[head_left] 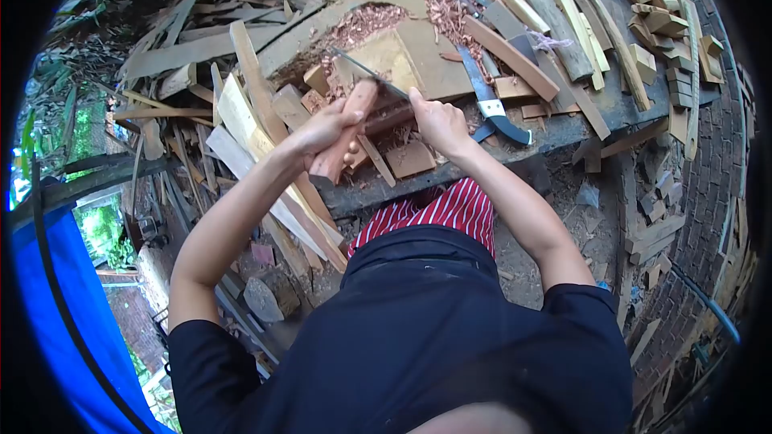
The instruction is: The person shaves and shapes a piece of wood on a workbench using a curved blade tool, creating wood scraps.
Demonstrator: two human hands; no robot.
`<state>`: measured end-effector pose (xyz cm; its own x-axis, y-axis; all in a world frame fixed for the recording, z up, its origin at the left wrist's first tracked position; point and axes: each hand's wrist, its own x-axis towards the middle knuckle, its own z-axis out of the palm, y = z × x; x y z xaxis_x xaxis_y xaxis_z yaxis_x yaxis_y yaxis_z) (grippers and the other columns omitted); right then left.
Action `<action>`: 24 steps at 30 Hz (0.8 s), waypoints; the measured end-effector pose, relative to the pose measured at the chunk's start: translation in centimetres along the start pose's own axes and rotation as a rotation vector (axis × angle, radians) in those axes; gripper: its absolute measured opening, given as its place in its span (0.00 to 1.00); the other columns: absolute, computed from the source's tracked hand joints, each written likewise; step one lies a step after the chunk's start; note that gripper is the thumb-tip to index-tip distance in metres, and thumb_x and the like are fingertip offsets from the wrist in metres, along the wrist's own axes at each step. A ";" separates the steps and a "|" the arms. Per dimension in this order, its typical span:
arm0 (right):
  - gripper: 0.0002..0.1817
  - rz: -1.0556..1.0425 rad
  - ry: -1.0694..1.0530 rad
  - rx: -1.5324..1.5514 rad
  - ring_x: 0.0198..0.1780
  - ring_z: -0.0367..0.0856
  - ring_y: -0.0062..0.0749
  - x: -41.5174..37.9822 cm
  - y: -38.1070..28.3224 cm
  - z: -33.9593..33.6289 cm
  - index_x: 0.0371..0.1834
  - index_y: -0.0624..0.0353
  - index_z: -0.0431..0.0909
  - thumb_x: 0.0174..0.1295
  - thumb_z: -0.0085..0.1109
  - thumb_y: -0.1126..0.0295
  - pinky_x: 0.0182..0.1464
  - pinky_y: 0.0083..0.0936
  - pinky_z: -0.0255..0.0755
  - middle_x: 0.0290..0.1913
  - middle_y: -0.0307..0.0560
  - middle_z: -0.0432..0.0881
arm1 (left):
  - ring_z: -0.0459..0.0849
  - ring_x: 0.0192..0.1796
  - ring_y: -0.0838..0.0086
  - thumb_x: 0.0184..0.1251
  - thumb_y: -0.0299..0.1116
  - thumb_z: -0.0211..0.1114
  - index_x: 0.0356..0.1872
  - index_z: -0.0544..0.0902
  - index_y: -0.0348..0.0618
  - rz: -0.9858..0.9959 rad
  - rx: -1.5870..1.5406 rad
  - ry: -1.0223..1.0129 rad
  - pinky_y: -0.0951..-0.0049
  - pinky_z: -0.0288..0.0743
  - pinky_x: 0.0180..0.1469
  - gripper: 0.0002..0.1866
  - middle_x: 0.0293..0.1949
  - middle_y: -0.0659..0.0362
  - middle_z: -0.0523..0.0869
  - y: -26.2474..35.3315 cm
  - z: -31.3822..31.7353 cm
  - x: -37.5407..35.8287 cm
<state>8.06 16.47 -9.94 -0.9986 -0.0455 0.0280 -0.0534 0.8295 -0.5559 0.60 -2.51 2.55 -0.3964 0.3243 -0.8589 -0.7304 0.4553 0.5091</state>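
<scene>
My left hand (326, 130) is wrapped around the pale wooden handle (347, 130) of a chopping knife. Its thin blade (366, 71) shows edge-on, pointing away over a flat wooden block (414, 52) on the dark workbench (555, 133). Just to the right, my right hand (434, 119) pinches a small dark reddish piece of wood (386, 122) against the blade near the handle. Both hands are close together above the bench's near edge.
A second knife with a dark handle (494, 108) lies on the bench right of my right hand. Reddish shavings (366, 22) cover the back of the bench. Wooden slats and offcuts (579, 24) are piled all around. A blue tarp (56, 305) hangs at the left.
</scene>
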 end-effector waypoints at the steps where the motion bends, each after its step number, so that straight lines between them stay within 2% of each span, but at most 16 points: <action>1: 0.14 -0.002 0.018 -0.015 0.28 0.84 0.55 0.3 0.2 0.4 0.49 0.59 0.66 0.60 0.45 0.75 0.26 0.48 0.77 0.23 0.59 0.82 | 0.74 0.23 0.79 0.76 0.36 0.50 0.68 0.59 0.53 -0.004 0.065 0.040 0.82 0.72 0.17 0.22 0.39 0.59 0.72 0.0 0.4 0.0; 5: 0.14 0.001 -0.027 0.009 0.28 0.84 0.55 -0.8 -1.2 -1.0 0.50 0.59 0.65 0.60 0.45 0.75 0.27 0.48 0.77 0.23 0.58 0.82 | 0.74 0.23 0.79 0.76 0.36 0.50 0.68 0.59 0.55 0.007 -0.087 -0.039 0.81 0.73 0.18 0.23 0.40 0.60 0.72 -1.0 -0.6 0.5; 8: 0.15 -0.019 0.095 0.113 0.28 0.84 0.55 -1.7 -3.6 -3.0 0.52 0.58 0.64 0.60 0.45 0.75 0.27 0.50 0.77 0.24 0.57 0.82 | 0.74 0.24 0.79 0.76 0.36 0.50 0.67 0.60 0.54 -0.010 -0.077 -0.030 0.82 0.73 0.18 0.21 0.39 0.60 0.72 -0.3 -0.3 -0.2; 12: 0.14 0.071 -0.035 -0.010 0.28 0.84 0.55 -0.5 -0.1 1.0 0.51 0.58 0.65 0.61 0.44 0.74 0.27 0.50 0.77 0.24 0.57 0.82 | 0.74 0.25 0.79 0.76 0.35 0.50 0.66 0.61 0.54 -0.024 -0.041 -0.047 0.82 0.72 0.18 0.21 0.40 0.59 0.72 0.5 -0.8 0.0; 13: 0.17 0.008 0.032 -0.001 0.28 0.84 0.55 -0.8 0.3 1.4 0.54 0.59 0.64 0.61 0.44 0.74 0.27 0.49 0.77 0.24 0.58 0.82 | 0.74 0.25 0.79 0.76 0.35 0.50 0.66 0.61 0.53 -0.044 -0.016 -0.061 0.82 0.73 0.18 0.20 0.40 0.59 0.72 0.5 -0.9 0.0; 15: 0.22 0.055 -0.073 -0.030 0.27 0.83 0.55 -0.4 0.5 1.3 0.61 0.59 0.62 0.62 0.44 0.74 0.27 0.50 0.77 0.24 0.57 0.82 | 0.74 0.24 0.80 0.76 0.35 0.50 0.65 0.63 0.52 -0.034 -0.032 -0.055 0.83 0.73 0.18 0.19 0.40 0.58 0.72 0.3 -1.0 -0.1; 16: 0.22 0.060 -0.079 -0.024 0.27 0.83 0.55 -0.6 -0.5 0.0 0.61 0.59 0.62 0.62 0.44 0.74 0.27 0.50 0.77 0.24 0.57 0.82 | 0.73 0.24 0.80 0.76 0.35 0.50 0.65 0.63 0.52 -0.027 -0.050 -0.059 0.83 0.72 0.18 0.19 0.40 0.58 0.72 0.3 -1.1 -0.1; 18: 0.23 0.000 0.094 0.096 0.27 0.83 0.56 -1.1 -2.1 -1.9 0.62 0.60 0.61 0.61 0.44 0.75 0.27 0.49 0.77 0.24 0.58 0.82 | 0.73 0.23 0.80 0.76 0.36 0.50 0.65 0.63 0.51 -0.037 -0.072 -0.066 0.84 0.72 0.17 0.19 0.39 0.58 0.72 0.2 -1.4 0.0; 19: 0.23 0.008 0.088 0.099 0.27 0.83 0.56 -1.1 -2.3 -1.6 0.62 0.60 0.61 0.61 0.44 0.75 0.27 0.49 0.77 0.24 0.58 0.82 | 0.73 0.23 0.80 0.76 0.35 0.49 0.65 0.63 0.50 -0.039 -0.070 -0.075 0.84 0.72 0.17 0.19 0.39 0.58 0.72 0.4 -1.5 -0.1; 21: 0.17 -0.015 0.083 0.127 0.28 0.84 0.56 -1.0 -2.4 -1.0 0.55 0.60 0.63 0.61 0.43 0.75 0.28 0.49 0.77 0.25 0.59 0.82 | 0.73 0.23 0.81 0.77 0.35 0.49 0.64 0.62 0.49 -0.039 -0.066 -0.083 0.84 0.72 0.17 0.19 0.39 0.57 0.73 0.6 -1.7 0.0; 22: 0.14 0.068 -0.079 0.049 0.30 0.84 0.57 -0.7 -1.8 0.1 0.51 0.60 0.63 0.60 0.43 0.76 0.29 0.50 0.78 0.26 0.60 0.83 | 0.73 0.23 0.80 0.77 0.35 0.48 0.64 0.62 0.48 -0.054 -0.060 -0.073 0.84 0.72 0.17 0.18 0.39 0.57 0.73 0.6 -1.8 0.0; 24: 0.14 0.081 -0.076 0.034 0.31 0.84 0.58 0.2 -0.1 0.7 0.50 0.60 0.64 0.60 0.43 0.76 0.31 0.50 0.78 0.27 0.62 0.83 | 0.73 0.24 0.80 0.77 0.35 0.47 0.61 0.63 0.42 -0.065 -0.134 -0.099 0.84 0.72 0.16 0.17 0.40 0.55 0.73 1.0 -2.3 0.3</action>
<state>7.85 15.95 -10.46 -0.9965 -0.0228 -0.0805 0.0284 0.8131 -0.5815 -1.50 -3.84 2.73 -0.2941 0.3813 -0.8764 -0.8230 0.3651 0.4351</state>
